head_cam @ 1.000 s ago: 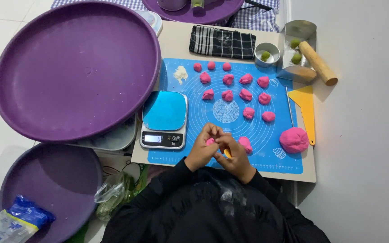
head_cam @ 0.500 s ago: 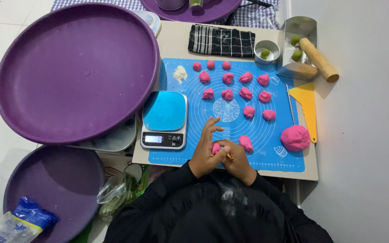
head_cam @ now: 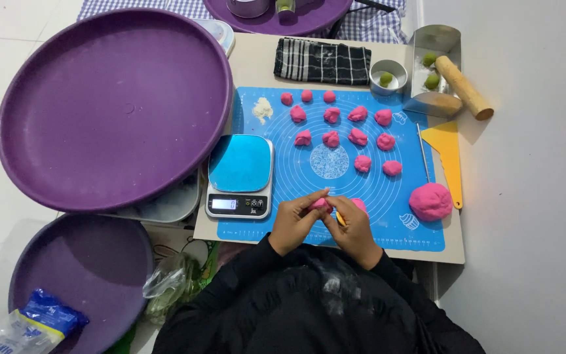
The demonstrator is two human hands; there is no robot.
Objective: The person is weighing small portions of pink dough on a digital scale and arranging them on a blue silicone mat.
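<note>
Both hands meet at the near edge of the blue mat (head_cam: 368, 190) on the worktop (head_cam: 257, 59); the left hand (head_cam: 294, 223) and right hand (head_cam: 355, 229) are closed together on one small pink dough piece (head_cam: 320, 204), fingers pinching it from either side; each grip is clamped on that piece. A second pink piece (head_cam: 359, 205) lies just beside the right hand, partly hidden; a sliver of yellow shows between the hands, kind not determinable.

Change noted: a second ago the left fingers were curled low over the piece; half a second ago they lifted and spread; now they press in again with one finger extended; the piece has stayed between the hands at the same spot; judged as shaping in progress, piece not yet set down.

Unmoved since then: twelve pink portions (head_cam: 358, 137) in rows on the mat; the large dough lump (head_cam: 431, 201) at the mat's right; the scale (head_cam: 240, 176) to the left; the yellow scraper (head_cam: 448, 151); the rolling pin (head_cam: 464, 86).
</note>
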